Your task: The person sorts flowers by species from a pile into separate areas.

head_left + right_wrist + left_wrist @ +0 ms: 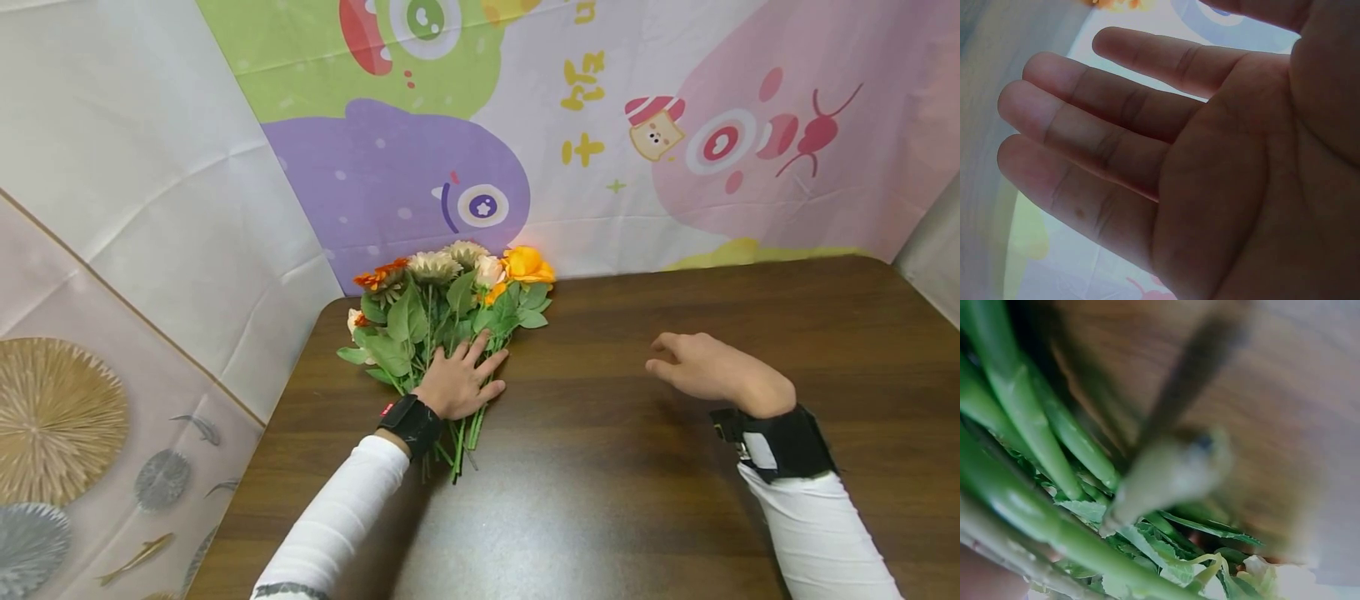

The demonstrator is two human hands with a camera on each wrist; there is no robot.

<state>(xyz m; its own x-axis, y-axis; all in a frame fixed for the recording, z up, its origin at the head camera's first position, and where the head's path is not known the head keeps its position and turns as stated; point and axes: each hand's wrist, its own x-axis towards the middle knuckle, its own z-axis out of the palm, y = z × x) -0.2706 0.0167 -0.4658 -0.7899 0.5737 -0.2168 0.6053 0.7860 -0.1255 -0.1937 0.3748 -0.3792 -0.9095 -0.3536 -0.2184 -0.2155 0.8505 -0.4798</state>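
Note:
A bunch of flowers (pixel 408 317) lies on the brown wooden table, blooms toward the back and stems toward the front. Its heads are orange, cream and pale pink among green leaves. Over the stems (pixel 457 450) rests my left hand (pixel 459 385), fingers spread. Green stems (pixel 1029 419) fill the left part of the left wrist view, where something pale and blurred crosses the middle. To the right, my right hand (pixel 716 371) hovers above the table holding nothing. In the right wrist view its fingers (pixel 1104 137) are extended with the palm showing.
The wooden table (pixel 585 450) reaches up to a cartoon-printed cloth (pixel 600 208) hanging behind it. At the left hangs a pale cloth (pixel 150 150), with a patterned one below it. Both wrists carry black straps over white sleeves.

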